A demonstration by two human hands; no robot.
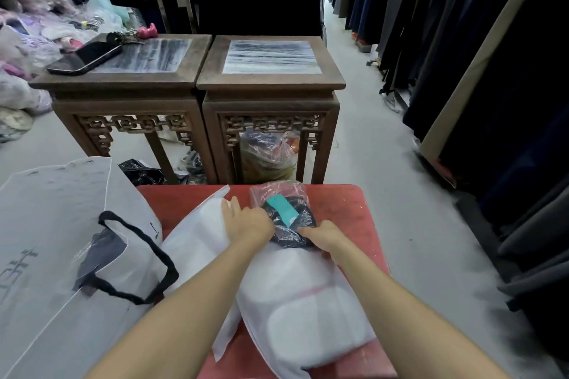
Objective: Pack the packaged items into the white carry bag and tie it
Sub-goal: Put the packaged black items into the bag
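Hands meet at the mouth of a white bag (pixel 295 301) that lies full and bulging on a red worktop (pixel 345 209). The left hand (pixel 246 221) lies flat with fingers spread over the bag's upper flap and against a dark packaged item (pixel 289 224); the right hand (pixel 323 240) is curled at the bag's rim beside that item, and whether it pinches the rim or the package cannot be told. The item, dark cloth in clear plastic, sticks half out of the bag's mouth and carries a teal tag (pixel 281 209) whose face shows no print that can be read. Just behind it, touching it, a pinkish clear wrapper (pixel 277 191) rests on the worktop. To the left stands a larger grey-white bag (pixel 46 240) with a black handle (pixel 138 255); it bears dark characters along its left side, too cut off and skewed to read. Beyond the worktop two carved wooden stands (pixel 268 83) sit side by side; the left one holds a dark phone (pixel 84 58), keys and a pink object (pixel 147 31). A clear sack of goods (pixel 268 151) sits on the floor under the right stand. Dark garments (pixel 462 24) hang along the right, and bagged clothing (pixel 24 24) is piled at far left.
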